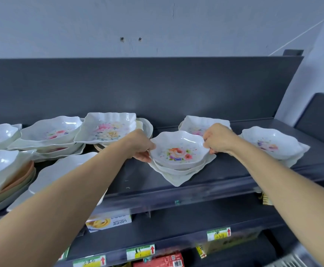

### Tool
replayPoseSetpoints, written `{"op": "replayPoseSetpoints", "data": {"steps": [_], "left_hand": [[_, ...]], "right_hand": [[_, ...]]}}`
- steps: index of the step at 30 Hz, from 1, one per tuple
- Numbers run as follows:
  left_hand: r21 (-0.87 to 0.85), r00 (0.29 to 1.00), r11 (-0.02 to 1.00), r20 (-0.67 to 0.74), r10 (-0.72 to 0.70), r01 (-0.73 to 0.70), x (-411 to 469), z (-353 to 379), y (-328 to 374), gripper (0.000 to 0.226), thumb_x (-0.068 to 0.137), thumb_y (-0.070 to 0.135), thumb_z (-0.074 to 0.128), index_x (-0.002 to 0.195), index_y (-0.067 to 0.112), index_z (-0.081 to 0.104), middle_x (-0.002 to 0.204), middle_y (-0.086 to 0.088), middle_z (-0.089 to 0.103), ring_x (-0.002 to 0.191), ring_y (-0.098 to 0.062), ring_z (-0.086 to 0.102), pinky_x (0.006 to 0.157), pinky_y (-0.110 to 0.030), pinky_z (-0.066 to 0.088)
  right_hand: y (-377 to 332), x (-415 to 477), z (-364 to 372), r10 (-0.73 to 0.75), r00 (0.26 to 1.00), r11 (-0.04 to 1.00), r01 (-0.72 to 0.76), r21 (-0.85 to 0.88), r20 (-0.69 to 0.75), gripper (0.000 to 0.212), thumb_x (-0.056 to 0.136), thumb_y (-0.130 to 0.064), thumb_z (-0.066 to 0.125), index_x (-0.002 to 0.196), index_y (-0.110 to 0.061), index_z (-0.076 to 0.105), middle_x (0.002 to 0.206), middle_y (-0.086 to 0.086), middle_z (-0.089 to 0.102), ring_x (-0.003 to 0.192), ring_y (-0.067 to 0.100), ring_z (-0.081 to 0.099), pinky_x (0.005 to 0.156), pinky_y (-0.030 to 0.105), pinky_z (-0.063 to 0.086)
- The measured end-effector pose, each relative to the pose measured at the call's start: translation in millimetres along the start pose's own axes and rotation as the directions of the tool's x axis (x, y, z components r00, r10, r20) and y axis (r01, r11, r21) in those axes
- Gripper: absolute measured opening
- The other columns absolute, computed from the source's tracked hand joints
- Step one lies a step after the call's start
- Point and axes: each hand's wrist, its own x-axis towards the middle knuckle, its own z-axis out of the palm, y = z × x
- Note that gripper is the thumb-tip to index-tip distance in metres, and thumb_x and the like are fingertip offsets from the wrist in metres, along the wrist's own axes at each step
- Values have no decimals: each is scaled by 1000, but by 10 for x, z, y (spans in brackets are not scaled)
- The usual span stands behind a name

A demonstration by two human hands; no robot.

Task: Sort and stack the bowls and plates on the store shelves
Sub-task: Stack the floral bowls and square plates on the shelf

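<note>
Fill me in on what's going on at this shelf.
A person is sorting floral dishes on the top shelf. The left hand and right hand grip opposite rims of a floral bowl sitting on a small stack of white dishes. More stacks stand to either side.

I see bare shelf (136,180) between the crowded left plates (64,170) and the middle stack (178,155). A small gap sits before the right stack (271,145). The back panel (157,89) blocks behind.
</note>
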Motion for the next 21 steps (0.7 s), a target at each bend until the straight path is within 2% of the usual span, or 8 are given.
{"op": "replayPoseSetpoints", "data": {"steps": [2,6,9,11,14,15,17,21], "left_hand": [[21,1000,1000,0,3,-3,26,11,-6,14,92,4,57,81,-3,54,80,-17,63,58,-24,62,68,-32,59],[71,1000,997,-2,3,-2,62,36,-8,14,91,0,58,77,-2,53,75,-15,60,58,-23,61,59,-28,57],[92,1000,996,-5,-5,5,59,79,31,17,91,-5,53,75,-1,51,72,-15,58,55,-24,60,50,-26,56],[113,1000,993,-11,-14,15,45,104,65,20,91,-7,49,74,1,49,68,-15,58,51,-25,61,48,-26,56],[158,998,987,-56,-11,20,63,113,83,21,91,-6,47,72,1,48,53,-14,61,33,-20,59,50,-27,56],[163,998,986,-65,-8,18,68,114,78,21,92,-4,47,72,1,48,55,-14,61,31,-20,59,51,-28,56],[148,998,989,-66,-4,14,75,111,62,21,94,-1,48,73,0,49,64,-16,62,39,-22,61,52,-29,57],[110,998,994,-61,10,-4,58,96,47,19,95,6,52,77,1,49,75,-16,62,56,-28,63,57,-31,58]], "right_hand": [[17,-46,15,26,1000,998,-26,58,-1,7,85,1,59,82,-6,59,70,10,59,50,15,54,44,20,42],[70,-76,-81,62,998,992,-60,111,-18,19,88,-3,57,71,-9,59,64,7,60,51,15,55,48,19,46],[144,-89,-171,133,990,981,-123,149,-57,20,91,0,47,87,2,67,67,9,62,54,20,57,64,27,51],[186,-103,-198,109,992,973,-94,212,-59,21,90,-5,51,94,8,67,66,9,64,57,23,60,68,31,54],[145,-152,-171,43,999,962,-49,270,26,21,90,-17,61,94,3,67,68,9,64,53,18,59,50,20,49],[120,-145,-148,40,998,965,-51,259,51,21,90,-18,62,92,2,67,68,10,63,53,18,58,45,18,46],[66,-105,-89,54,995,976,-69,205,81,17,88,-12,62,91,4,65,65,12,61,51,20,57,41,17,45],[-27,-62,-11,156,977,982,-169,80,145,4,89,-1,55,91,2,53,62,15,63,30,12,53,41,15,45]]}}
